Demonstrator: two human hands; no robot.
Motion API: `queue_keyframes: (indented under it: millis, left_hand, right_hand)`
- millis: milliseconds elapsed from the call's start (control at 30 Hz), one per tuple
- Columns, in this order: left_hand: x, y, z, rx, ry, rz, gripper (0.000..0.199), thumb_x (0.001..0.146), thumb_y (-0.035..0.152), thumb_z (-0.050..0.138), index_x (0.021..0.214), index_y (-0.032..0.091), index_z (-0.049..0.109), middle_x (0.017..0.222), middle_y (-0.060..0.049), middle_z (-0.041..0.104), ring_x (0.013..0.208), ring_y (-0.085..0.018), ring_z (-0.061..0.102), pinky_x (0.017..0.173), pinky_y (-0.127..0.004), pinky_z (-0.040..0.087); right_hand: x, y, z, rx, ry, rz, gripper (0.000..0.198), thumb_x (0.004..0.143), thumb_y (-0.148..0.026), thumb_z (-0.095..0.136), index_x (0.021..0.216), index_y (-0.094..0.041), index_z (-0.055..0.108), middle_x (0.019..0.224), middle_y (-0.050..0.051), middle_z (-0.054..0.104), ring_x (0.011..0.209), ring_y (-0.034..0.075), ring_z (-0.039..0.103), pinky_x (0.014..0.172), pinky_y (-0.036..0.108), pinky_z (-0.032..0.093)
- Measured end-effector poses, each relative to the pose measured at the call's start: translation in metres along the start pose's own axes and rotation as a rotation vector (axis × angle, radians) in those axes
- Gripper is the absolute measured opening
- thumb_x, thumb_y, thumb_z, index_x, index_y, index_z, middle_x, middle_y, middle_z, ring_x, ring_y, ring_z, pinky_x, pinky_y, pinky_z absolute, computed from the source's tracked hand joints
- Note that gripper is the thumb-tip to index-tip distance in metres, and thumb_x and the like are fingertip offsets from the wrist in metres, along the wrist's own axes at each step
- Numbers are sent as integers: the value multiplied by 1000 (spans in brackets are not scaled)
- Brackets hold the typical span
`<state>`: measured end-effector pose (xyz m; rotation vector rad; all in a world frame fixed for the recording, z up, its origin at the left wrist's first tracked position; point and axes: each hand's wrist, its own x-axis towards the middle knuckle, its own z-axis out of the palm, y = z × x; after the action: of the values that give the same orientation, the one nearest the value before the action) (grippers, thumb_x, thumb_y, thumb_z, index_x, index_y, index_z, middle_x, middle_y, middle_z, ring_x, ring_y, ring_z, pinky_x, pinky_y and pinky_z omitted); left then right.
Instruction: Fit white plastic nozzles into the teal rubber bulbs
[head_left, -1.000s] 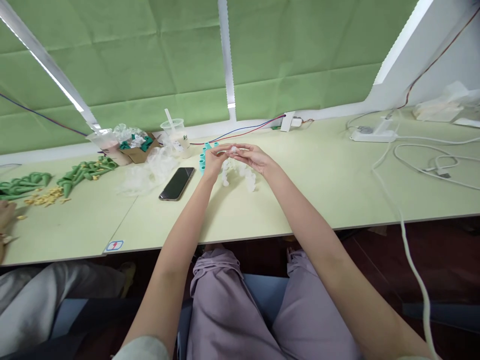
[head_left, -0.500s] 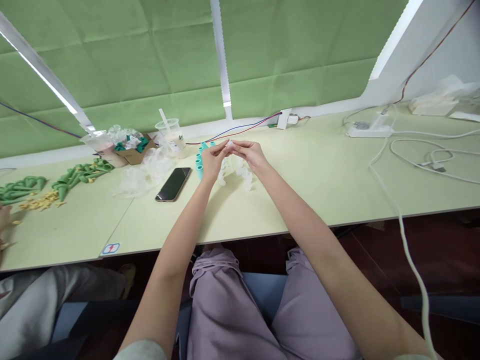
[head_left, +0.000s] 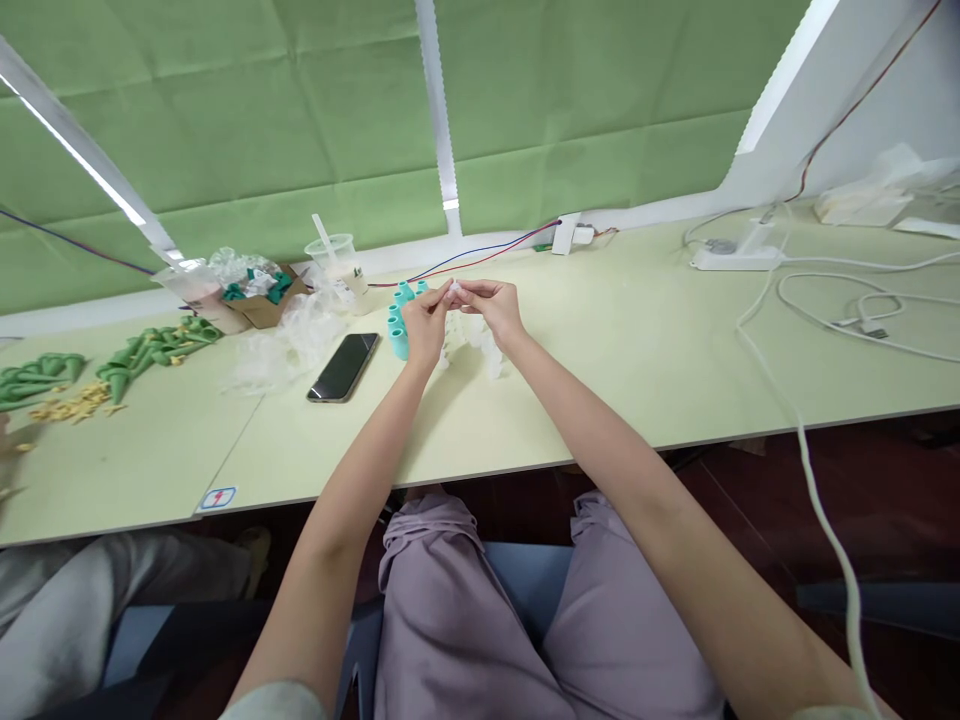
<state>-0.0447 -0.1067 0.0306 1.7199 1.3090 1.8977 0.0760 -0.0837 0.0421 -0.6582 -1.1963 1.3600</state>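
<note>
Fingertips of my left hand (head_left: 425, 325) and my right hand (head_left: 495, 308) meet above the table, pinching a small white piece (head_left: 455, 287) between them. Its exact kind is too small to make out. Below and behind the hands lie several white translucent pieces (head_left: 491, 355), partly hidden by my fingers. Close to the left of my left hand stand several teal hollow cups (head_left: 398, 343), some of them covered by that hand.
A black phone (head_left: 343, 368) lies left of my arms, beside crumpled clear plastic (head_left: 262, 360). Drink cups (head_left: 337, 262) and a cardboard box (head_left: 268, 308) stand behind. Green pieces (head_left: 161, 347) and yellow bits (head_left: 79, 402) lie far left. White cables (head_left: 817, 500) and a power strip (head_left: 739, 260) are right.
Both hands stay together on the small white piece, with slight finger movement. The view has shifted a little. At the far left edge, another person's hand has moved mostly out of view.
</note>
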Motion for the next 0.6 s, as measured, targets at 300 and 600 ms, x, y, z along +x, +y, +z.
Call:
queue_keyframes:
  millis: [300, 600]
  left_hand:
    - [3, 5, 2, -37, 8, -10, 25, 78, 40, 64, 94, 24, 75, 82, -2, 71, 82, -17, 63, 81, -32, 51]
    - [5, -4, 3, -183, -15, -68, 33, 74, 48, 66, 92, 21, 74, 86, -3, 72, 86, -20, 65, 81, -38, 55]
  right_hand:
    - [-2, -5, 3, -33, 30, 2, 36, 61, -41, 79, 89, -20, 72, 92, 3, 74, 98, 20, 67, 84, 30, 55]
    - [-1, -4, 0, 24, -20, 1, 31, 62, -38, 79, 86, -18, 73, 91, 3, 74, 92, 18, 69, 86, 29, 54]
